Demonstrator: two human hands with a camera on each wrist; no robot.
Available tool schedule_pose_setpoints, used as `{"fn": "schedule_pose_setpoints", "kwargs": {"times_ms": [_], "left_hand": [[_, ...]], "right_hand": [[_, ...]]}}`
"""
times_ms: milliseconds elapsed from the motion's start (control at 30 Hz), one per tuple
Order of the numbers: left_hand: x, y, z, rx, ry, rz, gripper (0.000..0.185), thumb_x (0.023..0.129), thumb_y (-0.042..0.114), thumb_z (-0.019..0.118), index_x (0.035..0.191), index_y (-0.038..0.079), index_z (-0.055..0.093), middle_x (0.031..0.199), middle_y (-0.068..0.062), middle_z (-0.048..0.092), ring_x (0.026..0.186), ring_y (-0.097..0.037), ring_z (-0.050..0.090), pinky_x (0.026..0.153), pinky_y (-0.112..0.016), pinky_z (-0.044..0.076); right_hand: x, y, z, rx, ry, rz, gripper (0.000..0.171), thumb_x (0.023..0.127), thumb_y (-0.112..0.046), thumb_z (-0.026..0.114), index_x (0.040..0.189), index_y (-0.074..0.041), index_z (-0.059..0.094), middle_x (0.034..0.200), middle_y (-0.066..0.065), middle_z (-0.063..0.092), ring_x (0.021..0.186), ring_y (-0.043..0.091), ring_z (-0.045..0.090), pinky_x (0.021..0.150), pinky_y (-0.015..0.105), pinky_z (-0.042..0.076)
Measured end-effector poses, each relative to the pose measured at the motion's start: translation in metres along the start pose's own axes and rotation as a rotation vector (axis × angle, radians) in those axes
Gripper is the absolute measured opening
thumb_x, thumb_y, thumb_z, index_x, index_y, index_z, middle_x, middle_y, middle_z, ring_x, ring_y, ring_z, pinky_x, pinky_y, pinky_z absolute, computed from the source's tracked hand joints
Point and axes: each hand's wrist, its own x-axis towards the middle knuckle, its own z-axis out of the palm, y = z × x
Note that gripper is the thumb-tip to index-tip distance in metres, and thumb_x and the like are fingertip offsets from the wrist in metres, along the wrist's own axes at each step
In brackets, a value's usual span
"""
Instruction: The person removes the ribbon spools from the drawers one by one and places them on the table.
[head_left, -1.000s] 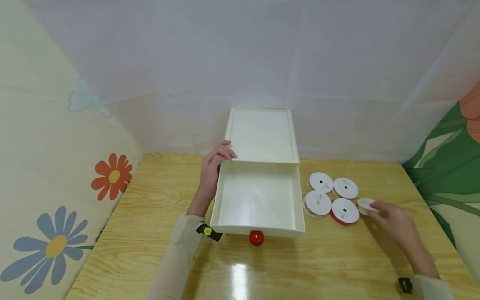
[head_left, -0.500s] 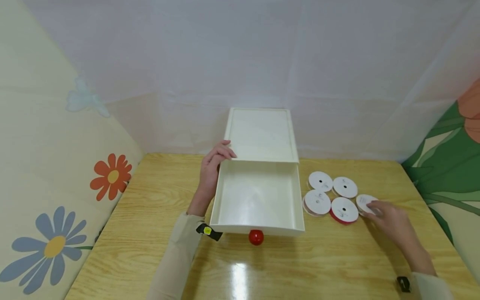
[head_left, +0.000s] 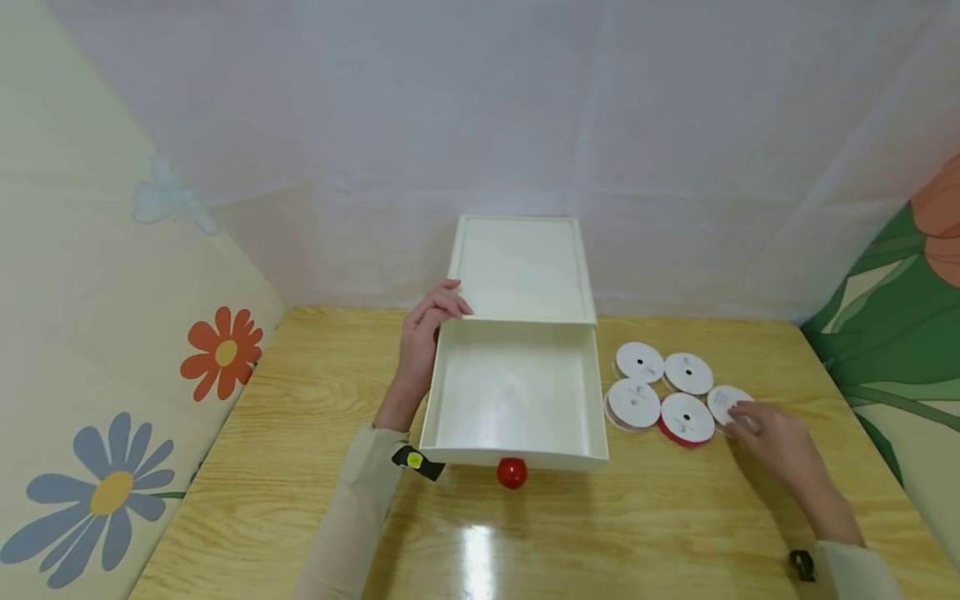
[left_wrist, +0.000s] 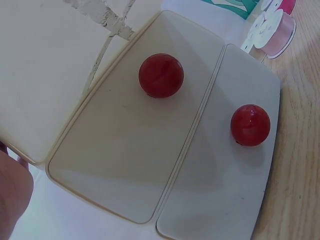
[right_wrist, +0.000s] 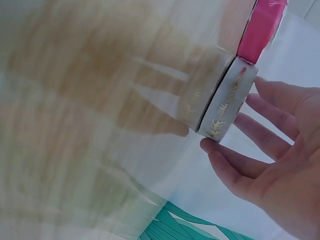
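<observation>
Left hand: the left hand (head_left: 422, 342) rests against the left side of the cream box (head_left: 522, 271), fingers bent over its top edge at the corner; the thumb is out of sight.
Right hand: the right hand (head_left: 772, 437) is on the wooden table (head_left: 300, 467), fingertips touching the rightmost reel (head_left: 726, 402); in the right wrist view the fingers (right_wrist: 265, 135) lie nearly straight along the reel's (right_wrist: 227, 107) edge, not curled round it.
Reel: a flat round spool with a white paper face and a pale ribbon band with gold print on its rim, lying flat at the right end of the cluster.
Drawer: the drawer (head_left: 517, 392) is pulled out toward the person, smooth glossy cream plastic, shallow and rectangular, nothing inside it.
Knobs: a shiny red ball knob (head_left: 512, 472) sits on the drawer's front; the left wrist view shows two such knobs (left_wrist: 161, 75) (left_wrist: 250, 125) on rounded cream panels.
Other reels: four more white-faced reels (head_left: 663, 392) lie flat, touching one another, between the drawer and the right hand; one (head_left: 684, 419) has a red ribbon band.
Table: light wood grain, glossy, with a glare patch near the front.
Surround: a translucent white sheet at the back, flower-printed panels left and right.
</observation>
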Motion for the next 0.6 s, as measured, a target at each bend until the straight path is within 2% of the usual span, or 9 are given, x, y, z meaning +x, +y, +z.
{"fn": "schedule_pose_setpoints", "kwargs": {"times_ms": [133,233,367,467,533,600], "left_hand": [[0.001,0.000,0.000,-0.001,0.001,-0.007,0.021,0.096,-0.007,0.039,0.081,-0.017,0.051,0.091,0.005,0.070,0.128,-0.024,0.050,0.120,-0.042,0.026],[0.001,-0.001,0.000,0.004,-0.002,-0.009,0.022,0.095,-0.006,0.040,0.080,-0.017,0.051,0.091,0.005,0.070,0.128,-0.024,0.050,0.120,-0.042,0.026],[0.002,-0.001,0.000,0.007,0.001,-0.015,0.022,0.095,-0.004,0.041,0.080,-0.016,0.052,0.091,0.006,0.070,0.128,-0.023,0.050,0.120,-0.042,0.026],[0.002,0.000,0.000,0.005,0.006,-0.018,0.021,0.095,-0.005,0.041,0.080,-0.016,0.051,0.091,0.006,0.070,0.127,-0.023,0.050,0.120,-0.042,0.026],[0.001,0.001,0.001,0.004,0.009,-0.019,0.020,0.095,-0.005,0.041,0.081,-0.016,0.050,0.090,0.005,0.070,0.127,-0.023,0.050,0.120,-0.041,0.026],[0.001,0.001,0.001,0.002,0.008,-0.020,0.020,0.095,-0.006,0.040,0.081,-0.017,0.050,0.091,0.005,0.070,0.127,-0.023,0.050,0.120,-0.041,0.026]], "right_hand": [[-0.001,0.001,-0.001,-0.003,0.020,-0.039,0.016,0.091,0.000,0.070,0.103,0.012,0.072,0.107,0.035,0.069,0.099,0.055,0.066,0.081,0.068,0.053],[-0.001,-0.002,-0.001,0.007,0.038,-0.038,0.022,0.093,-0.001,0.069,0.109,0.014,0.069,0.108,0.036,0.068,0.099,0.056,0.065,0.081,0.069,0.052],[0.000,-0.026,-0.009,0.058,0.045,0.008,0.033,0.098,-0.009,0.067,0.122,0.014,0.064,0.118,0.039,0.063,0.110,0.059,0.059,0.088,0.072,0.047],[0.001,-0.051,-0.016,0.082,0.087,-0.012,0.034,0.098,-0.009,0.069,0.124,0.012,0.064,0.120,0.037,0.064,0.111,0.057,0.060,0.089,0.071,0.048],[0.002,-0.064,-0.019,0.090,0.160,-0.069,0.031,0.094,-0.005,0.072,0.121,0.010,0.067,0.115,0.033,0.068,0.102,0.051,0.066,0.083,0.065,0.054],[0.001,-0.076,-0.020,0.101,0.261,-0.153,0.028,0.088,0.001,0.076,0.114,0.007,0.071,0.105,0.027,0.073,0.090,0.042,0.071,0.075,0.050,0.061]]}}
